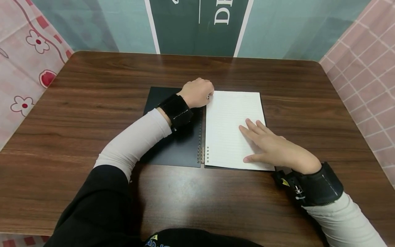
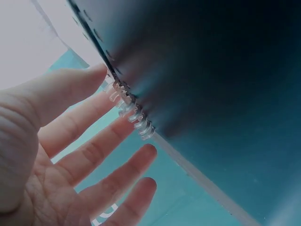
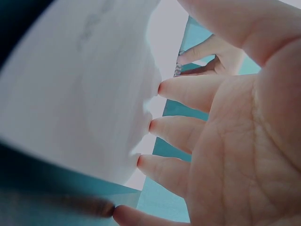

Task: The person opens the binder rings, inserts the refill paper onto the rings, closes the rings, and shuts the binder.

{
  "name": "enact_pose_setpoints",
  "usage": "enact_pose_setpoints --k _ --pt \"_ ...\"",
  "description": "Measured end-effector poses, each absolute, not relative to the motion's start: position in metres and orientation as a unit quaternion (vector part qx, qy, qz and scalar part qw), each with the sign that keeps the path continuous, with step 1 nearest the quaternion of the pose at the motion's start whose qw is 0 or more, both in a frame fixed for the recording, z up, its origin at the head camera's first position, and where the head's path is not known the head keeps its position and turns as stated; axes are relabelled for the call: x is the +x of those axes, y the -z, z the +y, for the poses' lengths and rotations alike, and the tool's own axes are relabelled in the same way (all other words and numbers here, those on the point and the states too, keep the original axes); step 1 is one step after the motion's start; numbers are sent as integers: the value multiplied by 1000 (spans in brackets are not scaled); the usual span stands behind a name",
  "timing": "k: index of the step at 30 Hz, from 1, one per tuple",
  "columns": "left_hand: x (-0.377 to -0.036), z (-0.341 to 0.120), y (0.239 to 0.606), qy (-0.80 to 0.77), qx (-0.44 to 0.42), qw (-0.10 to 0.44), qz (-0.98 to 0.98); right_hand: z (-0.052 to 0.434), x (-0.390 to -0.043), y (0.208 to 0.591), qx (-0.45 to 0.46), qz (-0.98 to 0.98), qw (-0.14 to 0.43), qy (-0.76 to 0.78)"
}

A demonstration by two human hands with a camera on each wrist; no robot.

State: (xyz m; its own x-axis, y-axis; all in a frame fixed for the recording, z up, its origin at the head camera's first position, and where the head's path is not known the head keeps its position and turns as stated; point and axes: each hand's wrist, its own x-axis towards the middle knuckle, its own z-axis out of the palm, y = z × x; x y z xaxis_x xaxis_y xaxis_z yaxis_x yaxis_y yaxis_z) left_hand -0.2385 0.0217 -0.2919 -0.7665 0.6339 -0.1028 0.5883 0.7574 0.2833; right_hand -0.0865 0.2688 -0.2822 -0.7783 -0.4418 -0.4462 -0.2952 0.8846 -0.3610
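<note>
A loose-leaf notebook with a dark cover (image 1: 172, 152) lies spread on the table, its lined white pages (image 1: 228, 109) on the right half. At the top of the spine my left hand (image 1: 197, 92) pinches the clear binder rings (image 2: 131, 110); the left wrist view shows thumb and forefinger at them, the other fingers extended. Some of those rings are hidden by the hand in the head view. My right hand (image 1: 268, 145) rests on the lower right of the page with its fingers spread, and its fingertips touch the paper in the right wrist view.
The notebook lies on a brown wood-grain table (image 1: 92, 89). A teal cloth (image 1: 123, 27) with white lettering hangs beyond the far edge. Flowered cloth (image 1: 24, 68) borders the left side, and pink tile pattern (image 1: 367, 68) the right.
</note>
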Motion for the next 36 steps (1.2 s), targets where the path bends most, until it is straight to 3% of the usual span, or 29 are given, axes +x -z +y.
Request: enact_pose_setpoints --k 12,27,31,36 --pt "-226 10 289 -116 342 104 926 269 -86 284 -200 932 269 134" --pt "-130 -6 264 -57 501 18 863 269 -90 281 -195 933 274 127" --pt "-115 -9 265 -42 539 -23 841 268 -90 281 -193 933 277 128" --pt "-105 -10 268 -38 563 -30 825 268 -89 282 -192 932 279 130"
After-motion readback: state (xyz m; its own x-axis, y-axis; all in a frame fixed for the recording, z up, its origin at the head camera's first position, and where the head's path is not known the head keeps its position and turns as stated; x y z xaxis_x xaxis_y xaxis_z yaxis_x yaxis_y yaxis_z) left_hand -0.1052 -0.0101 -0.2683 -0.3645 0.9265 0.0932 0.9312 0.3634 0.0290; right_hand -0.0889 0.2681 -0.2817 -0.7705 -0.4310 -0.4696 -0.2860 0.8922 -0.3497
